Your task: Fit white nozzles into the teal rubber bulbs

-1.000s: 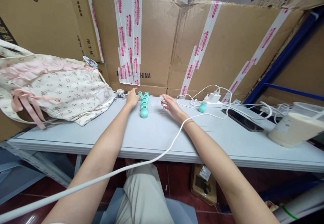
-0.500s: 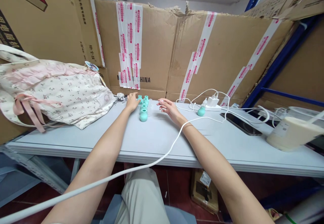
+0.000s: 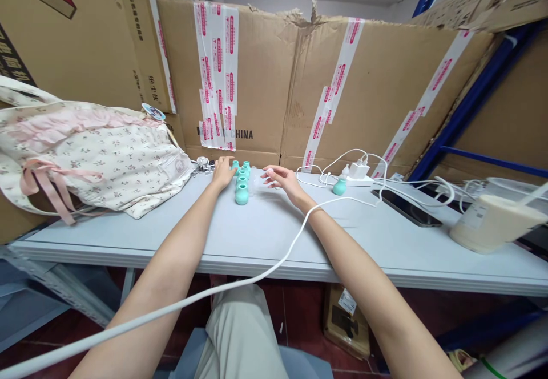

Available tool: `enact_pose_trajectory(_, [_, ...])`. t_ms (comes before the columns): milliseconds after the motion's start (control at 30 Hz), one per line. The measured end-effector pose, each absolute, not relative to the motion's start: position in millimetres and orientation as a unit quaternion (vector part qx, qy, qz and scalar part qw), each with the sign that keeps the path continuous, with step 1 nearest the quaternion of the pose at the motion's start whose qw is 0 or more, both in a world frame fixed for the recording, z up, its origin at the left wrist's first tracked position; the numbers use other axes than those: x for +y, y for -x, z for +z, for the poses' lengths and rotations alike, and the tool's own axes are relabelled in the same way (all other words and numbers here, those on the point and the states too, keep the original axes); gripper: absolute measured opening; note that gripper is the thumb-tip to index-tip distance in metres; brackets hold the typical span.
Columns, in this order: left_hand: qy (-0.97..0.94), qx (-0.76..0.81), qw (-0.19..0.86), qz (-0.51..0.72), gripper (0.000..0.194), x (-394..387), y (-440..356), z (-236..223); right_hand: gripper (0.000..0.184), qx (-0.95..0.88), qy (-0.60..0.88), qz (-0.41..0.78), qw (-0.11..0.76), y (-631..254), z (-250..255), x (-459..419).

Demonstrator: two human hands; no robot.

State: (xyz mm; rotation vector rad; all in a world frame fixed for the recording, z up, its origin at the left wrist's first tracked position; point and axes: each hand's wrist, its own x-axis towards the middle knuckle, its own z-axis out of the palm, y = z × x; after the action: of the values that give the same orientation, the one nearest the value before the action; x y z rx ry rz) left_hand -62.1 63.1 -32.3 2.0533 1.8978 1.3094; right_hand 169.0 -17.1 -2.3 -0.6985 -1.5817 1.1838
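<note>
Several teal rubber bulbs (image 3: pixel 242 195) with open necks stand close together on the grey tabletop (image 3: pixel 265 236). My left hand (image 3: pixel 223 172) is at the back left of this group. Its thumb and forefinger are around the rearmost left bulb (image 3: pixel 235 165); the other fingers are mostly hidden. Beside the bulbs on the right are clear, see-through pieces (image 3: pixel 256 182), too faint to make out fully. My right hand (image 3: pixel 285 182) hovers to their right with fingers slightly curled and apart, holding nothing. Farther right stands a teal bulb with a clear pointed tip (image 3: pixel 339 184).
A white cable (image 3: pixel 257 279) crosses in front of my arms. A charger (image 3: pixel 358 169), a phone (image 3: pixel 405 208) and a cup with a pale drink (image 3: pixel 492 225) are on the right. A floral bag (image 3: pixel 107 156) lies left. Cardboard (image 3: pixel 265 82) walls the back.
My right hand has shifted slightly left, toward the clear pieces. My left hand and the bulbs look nearly the same, with only a small shift of the camera view.
</note>
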Motion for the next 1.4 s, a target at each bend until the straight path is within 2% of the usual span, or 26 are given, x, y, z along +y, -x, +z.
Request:
enact_pose_trajectory(167, [-0.667, 0.623, 0.023, 0.407, 0.040, 63, 61, -33, 0.038, -0.676, 0.303, 0.491, 0.458, -158, -11, -19])
enact_pose_trajectory(333, [-0.669, 0.623, 0.036, 0.404, 0.042, 65, 59, -34, 0.028, -0.675, 0.306, 0.455, 0.494, -161, -12, -12])
enact_pose_trajectory(433, [-0.668, 0.616, 0.033, 0.416, 0.042, 67, 60, -34, 0.019, -0.745, 0.318, 0.326, 0.487, -163, -13, -10])
enact_pose_trajectory(600, [-0.665, 0.605, 0.028, 0.436, 0.040, 68, 60, -34, 0.037, -0.858, 0.310, 0.016, 0.410, -151, -17, -19])
enact_pose_trajectory(767, [-0.670, 0.594, 0.026, 0.444, 0.038, 66, 59, -34, 0.030, -0.887, 0.287, -0.098, 0.347, -138, -20, -23])
enact_pose_trajectory(933, [-0.667, 0.589, 0.022, 0.455, 0.036, 67, 59, -33, 0.028, -0.855, 0.319, -0.131, 0.387, -140, -21, -21])
enact_pose_trajectory(1167, [-0.677, 0.577, 0.026, 0.456, 0.027, 68, 59, -32, 0.022, -0.885, 0.323, -0.132, 0.309, -142, -29, -12])
enact_pose_trajectory(1400, [-0.674, 0.544, 0.012, 0.500, 0.020, 61, 54, -15, 0.014, -0.878, 0.335, -0.102, 0.326, -147, -18, -17])
